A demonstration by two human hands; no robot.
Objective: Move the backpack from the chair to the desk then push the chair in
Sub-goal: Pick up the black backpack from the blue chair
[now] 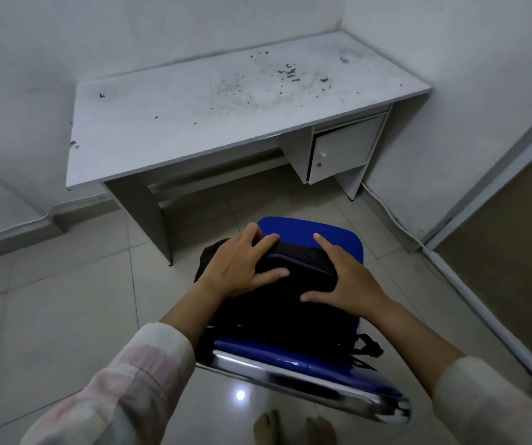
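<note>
Backpack: a soft black fabric backpack (277, 303) lies on the seat of the chair, one black strap (366, 346) trailing off the seat's right edge.
Left hand: the left hand (242, 268) rests on the backpack's upper left part, its grip spread, fingers draped over the far edge and thumb laid across the top.
Right hand: the right hand (345, 281) lies flat on the upper right part, grip spread too, index finger pointing forward and thumb stretched left; neither hand is closed around the bag.
Chair: a blue padded chair with a shiny chrome frame (309, 367) stands on the pale tiled floor (65, 300), pulled out and apart from the counter.
Counter: a white laminate counter (226, 117) with dark specks sits in the room's corner; a small cupboard door (338, 149) hangs under its right side.
Sleeves: pale pink checked sleeves (123, 380) cover both forearms.
</note>
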